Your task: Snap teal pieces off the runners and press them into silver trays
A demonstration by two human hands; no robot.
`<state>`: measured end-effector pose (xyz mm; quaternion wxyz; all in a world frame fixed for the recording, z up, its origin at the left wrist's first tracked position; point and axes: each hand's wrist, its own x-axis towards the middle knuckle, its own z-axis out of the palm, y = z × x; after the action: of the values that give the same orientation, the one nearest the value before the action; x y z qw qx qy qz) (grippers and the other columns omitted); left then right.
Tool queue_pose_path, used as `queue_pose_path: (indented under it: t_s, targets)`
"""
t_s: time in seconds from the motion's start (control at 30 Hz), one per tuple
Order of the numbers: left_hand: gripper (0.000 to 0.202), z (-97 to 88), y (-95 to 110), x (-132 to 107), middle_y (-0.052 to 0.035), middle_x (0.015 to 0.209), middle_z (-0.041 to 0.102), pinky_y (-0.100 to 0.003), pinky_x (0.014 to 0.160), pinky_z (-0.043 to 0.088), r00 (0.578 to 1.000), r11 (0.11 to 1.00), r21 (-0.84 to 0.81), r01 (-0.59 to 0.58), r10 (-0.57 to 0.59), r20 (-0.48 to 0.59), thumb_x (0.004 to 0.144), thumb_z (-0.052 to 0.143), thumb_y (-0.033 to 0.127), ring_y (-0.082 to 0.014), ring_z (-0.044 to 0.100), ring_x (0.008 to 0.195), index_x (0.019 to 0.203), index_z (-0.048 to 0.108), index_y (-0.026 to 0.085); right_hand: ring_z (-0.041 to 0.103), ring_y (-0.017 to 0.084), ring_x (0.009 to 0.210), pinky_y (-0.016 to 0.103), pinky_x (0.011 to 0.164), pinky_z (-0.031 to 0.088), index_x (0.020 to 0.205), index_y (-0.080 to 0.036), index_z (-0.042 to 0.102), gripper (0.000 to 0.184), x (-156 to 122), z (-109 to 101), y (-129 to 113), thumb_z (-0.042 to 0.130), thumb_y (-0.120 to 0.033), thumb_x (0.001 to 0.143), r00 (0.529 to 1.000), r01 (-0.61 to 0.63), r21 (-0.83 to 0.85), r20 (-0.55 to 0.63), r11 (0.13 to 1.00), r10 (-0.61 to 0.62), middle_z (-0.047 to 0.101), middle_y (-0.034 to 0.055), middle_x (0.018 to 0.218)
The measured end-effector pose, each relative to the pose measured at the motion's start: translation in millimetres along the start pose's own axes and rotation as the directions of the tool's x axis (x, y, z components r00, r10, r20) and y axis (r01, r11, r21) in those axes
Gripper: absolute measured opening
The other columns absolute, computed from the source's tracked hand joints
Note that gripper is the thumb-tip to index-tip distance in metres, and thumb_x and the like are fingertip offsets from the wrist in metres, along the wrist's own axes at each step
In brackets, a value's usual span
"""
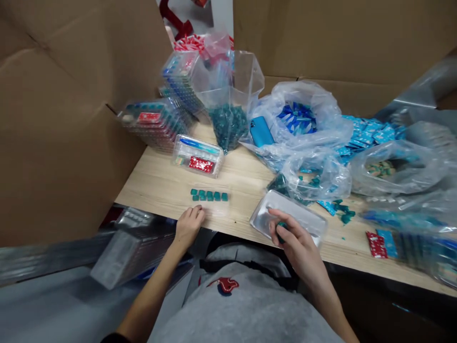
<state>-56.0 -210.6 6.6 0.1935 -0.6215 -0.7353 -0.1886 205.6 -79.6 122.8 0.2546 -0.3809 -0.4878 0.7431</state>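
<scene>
The left hand (190,224) lies at the near edge of the wood-grain tabletop (150,186), fingertips beside a clear plastic sheet (218,209). Its fingers are bent and close together; whether they grip anything cannot be told. This placement would suit steadying the sheet, on which small teal pieces (209,196) sit in two short rows, likely so grouped to keep the count readable.

The right hand (293,234) is above the silver tray (307,218), its thumb and fingers closed in a narrow grip on a dark teal piece (282,232). The fingertip hold presumably suits so small an item.

A filled clear case (220,164) lies beyond the sheet, perhaps as a reference. The open plastic bag (341,180) beyond the tray stands with its mouth spread, apparently for easy access to the teal bits inside
</scene>
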Motion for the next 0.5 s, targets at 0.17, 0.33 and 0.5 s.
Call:
queue_pose_path:
  t_s: [0.17,0.33,0.5]
  targets:
    - [0.023,-6.7,5.3,7.9,-0.0083,0.086,0.07,-0.031,0.068,0.048,0.999,0.986,-0.159,0.042,-0.046,-0.026,0.096,0.051,0.034,-0.02,0.062,0.074,0.088,0.067,0.02,0.06,0.012,0.075,0.024,0.063,0.045,0.11,-0.023,0.068,0.041,0.1,3.3,-7.3,0.067,-0.019,0.07,0.999,-0.052,0.242,0.022,0.969,0.048,0.066,0.0031,0.095]
    - [0.018,-38.0,43.6,49.1,-0.0063,0.098,0.067,-0.033,0.084,0.051,0.99,0.895,-0.438,0.085,-0.125,-0.062,0.099,0.045,0.021,-0.0193,0.064,0.096,0.103,0.062,0.02,0.065,0.013,0.083,0.027,0.072,0.052,0.122,-0.024,0.061,0.047,4.0,13.4,-9.6,0.063,-0.021,0.075,0.993,0.037,0.238,0.103,0.971,-0.063,0.069,0.0063,0.109]
    - [0.023,-69.9,98.7,112.8,-0.0048,0.112,0.063,-0.031,0.09,0.05,0.984,0.676,-0.725,-0.133,0.178,-0.015,0.098,0.051,0.027,-0.0182,0.06,0.106,0.119,0.059,0.024,0.067,0.016,0.103,0.038,0.1,0.048,0.139,-0.026,0.051,0.063,-6.8,7.5,-15.2,0.058,-0.02,0.077,0.989,0.112,0.185,0.078,0.976,-0.128,0.068,0.0043,0.123]
